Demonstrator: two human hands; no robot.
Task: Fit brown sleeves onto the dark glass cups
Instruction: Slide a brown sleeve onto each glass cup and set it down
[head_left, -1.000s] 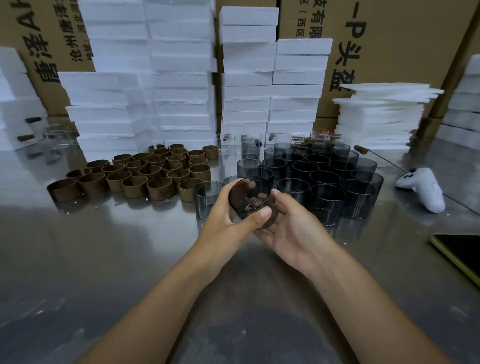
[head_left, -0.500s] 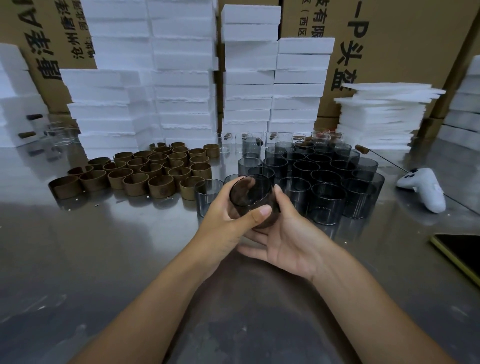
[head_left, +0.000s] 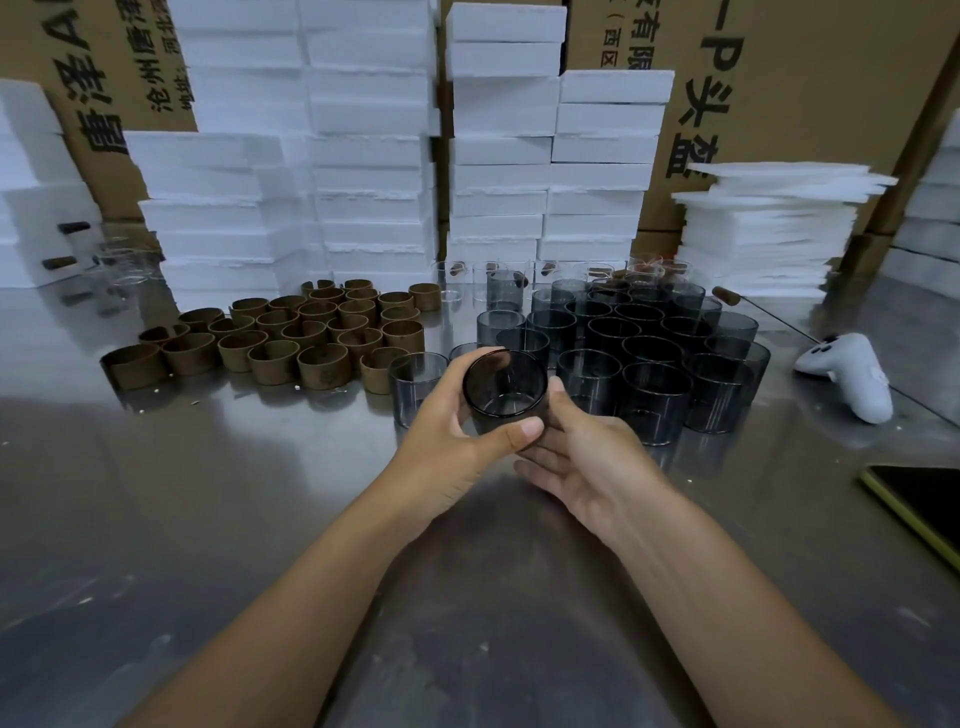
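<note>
dark glass, the held cup (head_left: 504, 387) is tilted with its mouth toward the camera just above the steel table (head_left: 208, 519). it is gripped by the left hand (head_left: 447, 441), thumb across the near wall and fingers curled round the far side. the right hand (head_left: 582, 457) is laid beneath it, fingers nearly straight. a slip could be caused by the smooth wall, and the packed cups (head_left: 649, 353) just behind could be struck. the brown sleeves (head_left: 291, 338) are to be reached leftward past a lone cup (head_left: 413, 384), which could be toppled. bare room is left in front; the near edge is not shown
</note>
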